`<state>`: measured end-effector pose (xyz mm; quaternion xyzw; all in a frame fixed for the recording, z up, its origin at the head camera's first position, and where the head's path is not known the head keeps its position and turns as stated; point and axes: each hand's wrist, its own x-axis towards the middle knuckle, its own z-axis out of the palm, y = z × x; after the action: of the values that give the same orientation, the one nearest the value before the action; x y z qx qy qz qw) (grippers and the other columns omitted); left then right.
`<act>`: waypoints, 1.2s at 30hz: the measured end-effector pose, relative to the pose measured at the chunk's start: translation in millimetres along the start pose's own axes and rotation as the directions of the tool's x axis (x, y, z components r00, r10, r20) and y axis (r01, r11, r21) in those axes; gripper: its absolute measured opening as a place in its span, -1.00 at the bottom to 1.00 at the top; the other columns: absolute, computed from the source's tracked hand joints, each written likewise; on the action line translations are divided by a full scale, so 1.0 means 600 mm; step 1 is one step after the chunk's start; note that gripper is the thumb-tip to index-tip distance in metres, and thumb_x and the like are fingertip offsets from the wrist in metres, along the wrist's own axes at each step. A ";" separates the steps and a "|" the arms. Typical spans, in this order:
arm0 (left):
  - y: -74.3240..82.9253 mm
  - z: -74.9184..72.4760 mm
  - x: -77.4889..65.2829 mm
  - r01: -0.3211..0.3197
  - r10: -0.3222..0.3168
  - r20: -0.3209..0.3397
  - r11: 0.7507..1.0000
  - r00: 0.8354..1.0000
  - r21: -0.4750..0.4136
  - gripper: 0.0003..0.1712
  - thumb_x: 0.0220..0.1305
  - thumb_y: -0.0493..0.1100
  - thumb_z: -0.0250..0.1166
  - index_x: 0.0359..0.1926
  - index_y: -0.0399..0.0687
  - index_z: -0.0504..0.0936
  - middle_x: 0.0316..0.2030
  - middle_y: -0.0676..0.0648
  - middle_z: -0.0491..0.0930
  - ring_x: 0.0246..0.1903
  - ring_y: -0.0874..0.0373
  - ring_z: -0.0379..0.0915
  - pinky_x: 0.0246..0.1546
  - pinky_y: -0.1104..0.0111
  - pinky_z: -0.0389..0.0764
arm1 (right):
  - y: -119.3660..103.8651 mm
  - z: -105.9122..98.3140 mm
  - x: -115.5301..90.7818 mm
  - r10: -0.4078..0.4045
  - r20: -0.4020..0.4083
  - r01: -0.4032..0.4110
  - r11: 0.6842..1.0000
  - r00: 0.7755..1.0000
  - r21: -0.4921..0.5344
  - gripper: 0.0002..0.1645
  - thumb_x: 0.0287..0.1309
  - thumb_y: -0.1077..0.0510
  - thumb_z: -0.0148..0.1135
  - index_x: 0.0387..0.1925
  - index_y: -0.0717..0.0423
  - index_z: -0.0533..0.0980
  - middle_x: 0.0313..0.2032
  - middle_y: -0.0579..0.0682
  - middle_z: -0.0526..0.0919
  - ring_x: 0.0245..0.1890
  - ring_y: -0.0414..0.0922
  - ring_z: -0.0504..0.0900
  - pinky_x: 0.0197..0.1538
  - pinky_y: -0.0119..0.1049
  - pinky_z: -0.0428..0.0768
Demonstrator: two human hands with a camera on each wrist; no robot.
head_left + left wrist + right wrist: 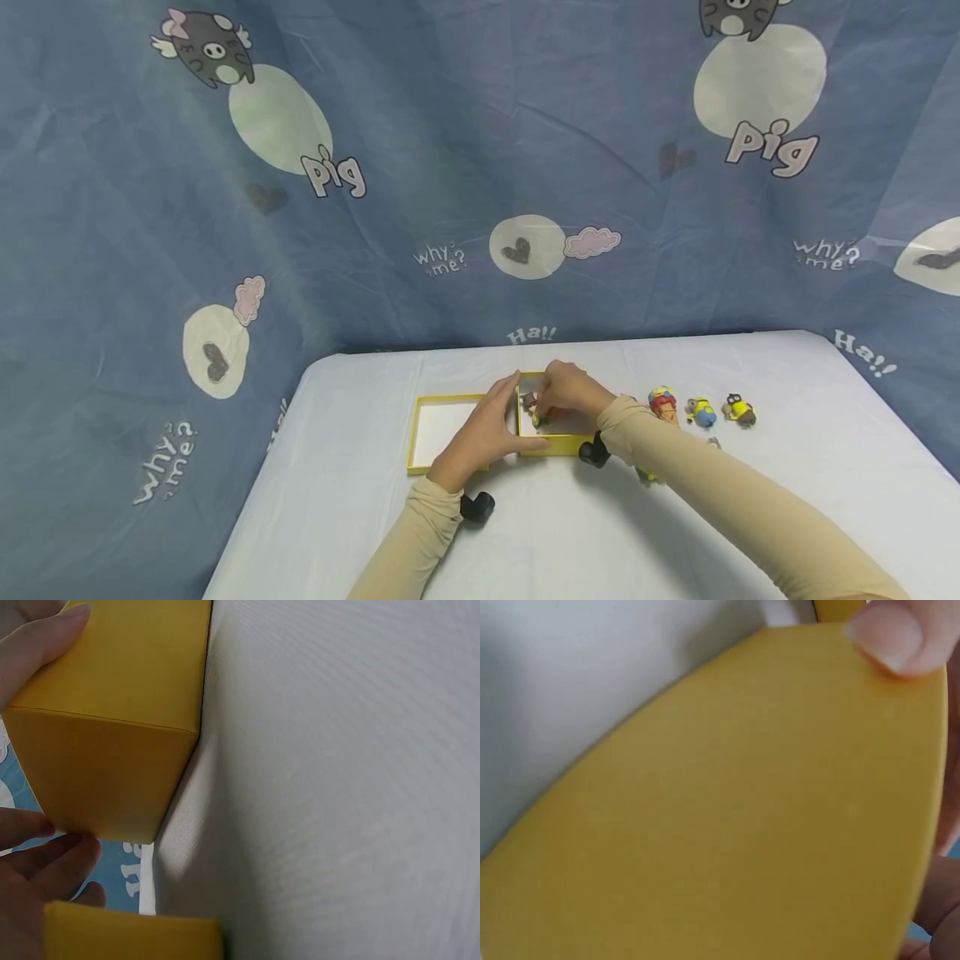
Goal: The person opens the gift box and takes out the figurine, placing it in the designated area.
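Observation:
A yellow box (567, 446) with a white inside stands open on the table. My left hand (487, 427) grips its left end, the thumb on the front wall and the other fingers at the back; the left wrist view shows the box's yellow end (105, 776) between them. My right hand (573, 392) reaches into the box from above, its fingers pinching a small brown-haired figurine (531, 404) near the left inside. Part of the figurine is hidden by those fingers. In the right wrist view, the yellow front wall (727, 802) fills most of the picture, with a thumb pressed at its edge.
Left of the box lies a shallow yellow-rimmed lid (411, 437), white inside. To the right are a red-haired figurine (663, 403), a blue-and-yellow minion figurine (702, 412) and another minion figurine (740, 410). More small pieces are partly hidden by the right sleeve (720, 483).

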<state>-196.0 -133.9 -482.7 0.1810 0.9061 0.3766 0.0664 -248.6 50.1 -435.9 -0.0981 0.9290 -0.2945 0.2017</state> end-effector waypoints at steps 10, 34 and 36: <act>-0.003 0.003 -0.002 -0.011 0.011 -0.007 1.000 1.000 -0.007 0.41 -0.01 0.38 0.57 0.67 0.04 -0.02 0.63 -0.09 0.05 0.60 -0.11 0.05 0.51 -0.07 0.33 | -0.008 0.024 -0.005 -0.008 -0.029 0.008 1.000 1.000 0.001 -0.78 -0.01 0.19 0.61 -0.61 0.21 0.74 -0.57 0.12 0.78 -0.52 0.00 0.79 -0.43 -0.30 0.71; -0.001 0.000 0.001 0.005 -0.005 0.009 1.000 1.000 -0.002 0.42 -0.03 0.38 0.58 0.67 0.07 -0.02 0.63 -0.09 0.04 0.59 -0.15 0.05 0.52 -0.10 0.30 | 0.013 0.009 -0.027 -0.238 -0.252 0.200 0.966 0.938 -0.164 -0.87 0.09 0.14 0.58 -0.33 0.11 0.81 -0.39 -0.01 0.83 -0.43 -0.14 0.72 -0.31 -0.25 0.72; -0.002 0.000 0.002 0.002 -0.002 0.008 1.000 1.000 -0.002 0.42 -0.02 0.38 0.58 0.67 0.07 -0.03 0.64 -0.10 0.04 0.59 -0.15 0.05 0.52 -0.11 0.30 | 0.018 0.004 -0.031 -0.248 -0.257 0.210 0.963 0.934 -0.165 -0.83 0.10 0.15 0.57 -0.25 0.10 0.82 -0.33 0.01 0.85 -0.36 -0.10 0.78 -0.24 -0.21 0.77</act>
<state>-197.5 -134.3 -483.5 0.1815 0.9055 0.3769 0.0708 -231.4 63.3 -438.4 -0.1775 0.9479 -0.2632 0.0276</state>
